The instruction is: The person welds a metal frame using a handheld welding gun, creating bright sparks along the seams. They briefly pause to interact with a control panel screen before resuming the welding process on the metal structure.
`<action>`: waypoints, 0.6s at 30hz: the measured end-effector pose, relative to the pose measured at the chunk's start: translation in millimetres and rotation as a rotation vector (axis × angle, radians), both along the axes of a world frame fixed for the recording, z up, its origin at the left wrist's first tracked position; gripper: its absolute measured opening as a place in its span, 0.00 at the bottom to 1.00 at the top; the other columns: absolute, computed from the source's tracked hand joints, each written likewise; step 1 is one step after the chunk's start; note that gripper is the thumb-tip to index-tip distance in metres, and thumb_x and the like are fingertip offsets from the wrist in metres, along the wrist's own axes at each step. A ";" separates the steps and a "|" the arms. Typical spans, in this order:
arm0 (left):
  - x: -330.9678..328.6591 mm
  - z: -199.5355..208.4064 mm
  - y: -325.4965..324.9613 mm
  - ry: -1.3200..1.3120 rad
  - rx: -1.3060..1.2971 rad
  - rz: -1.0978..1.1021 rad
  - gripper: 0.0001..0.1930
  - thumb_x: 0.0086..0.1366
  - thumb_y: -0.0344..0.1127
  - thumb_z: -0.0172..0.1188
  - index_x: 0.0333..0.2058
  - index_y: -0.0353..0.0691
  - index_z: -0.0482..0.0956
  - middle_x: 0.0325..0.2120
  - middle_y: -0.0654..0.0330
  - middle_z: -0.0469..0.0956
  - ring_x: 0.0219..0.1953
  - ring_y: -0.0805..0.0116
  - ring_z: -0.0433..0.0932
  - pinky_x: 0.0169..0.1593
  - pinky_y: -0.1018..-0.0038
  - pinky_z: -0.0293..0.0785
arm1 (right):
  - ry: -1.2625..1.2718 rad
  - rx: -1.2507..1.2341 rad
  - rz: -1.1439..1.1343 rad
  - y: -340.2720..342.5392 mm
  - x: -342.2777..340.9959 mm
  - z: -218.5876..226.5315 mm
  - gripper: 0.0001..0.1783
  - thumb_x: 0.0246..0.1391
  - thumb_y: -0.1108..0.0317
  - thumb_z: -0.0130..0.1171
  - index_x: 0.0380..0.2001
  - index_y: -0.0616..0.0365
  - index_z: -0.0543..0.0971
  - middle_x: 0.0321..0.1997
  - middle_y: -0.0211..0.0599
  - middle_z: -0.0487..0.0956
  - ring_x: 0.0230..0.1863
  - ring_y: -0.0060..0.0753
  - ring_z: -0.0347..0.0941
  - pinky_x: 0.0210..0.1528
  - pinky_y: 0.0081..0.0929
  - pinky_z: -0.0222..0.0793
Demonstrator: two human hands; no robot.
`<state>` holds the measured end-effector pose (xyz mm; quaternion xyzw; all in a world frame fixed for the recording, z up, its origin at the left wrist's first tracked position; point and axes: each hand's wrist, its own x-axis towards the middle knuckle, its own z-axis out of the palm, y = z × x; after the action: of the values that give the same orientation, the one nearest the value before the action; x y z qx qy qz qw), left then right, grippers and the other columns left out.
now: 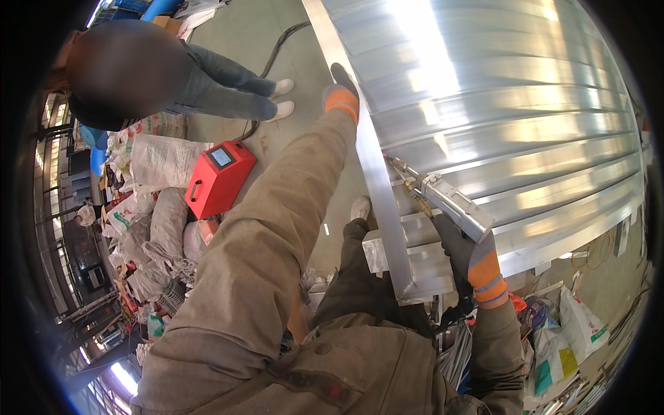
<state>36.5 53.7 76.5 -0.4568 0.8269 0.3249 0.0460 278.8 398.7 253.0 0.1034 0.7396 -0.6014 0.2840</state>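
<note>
- Right hand, in grey-and-orange glove; closed around the rear handle of a handheld metal tool; tool held over the panel near its lower left corner, nozzle pointed to the upper left, beside the inner edge of the rail; contact of nozzle and rail cannot be told.
- Left hand, likewise gloved; laid on the rail farther up, fingers extended along it; whether the rail is gripped cannot be told.
- Ribbed metal panel, silver, reflective; bordered on its left by a flat metal rail.
- Red box with screen and black handle; placed on the floor at left, beside piled sacks.
- Co-worker, in jeans and pale shoes; seen standing at upper left, near a black cable.
</note>
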 end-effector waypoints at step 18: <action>-5.8 -46.9 -26.4 -0.026 -0.077 -0.075 0.55 0.80 0.84 0.32 0.52 0.32 0.91 0.47 0.39 0.91 0.54 0.32 0.88 0.54 0.48 0.83 | 0.098 0.087 0.086 -2.6 1.3 -6.6 0.22 0.72 0.61 0.74 0.61 0.64 0.89 0.51 0.47 0.94 0.50 0.37 0.93 0.51 0.35 0.86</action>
<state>30.6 27.3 29.5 -0.4313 0.8546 0.2847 0.0513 280.1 396.1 246.4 0.0545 0.7816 -0.5605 0.2683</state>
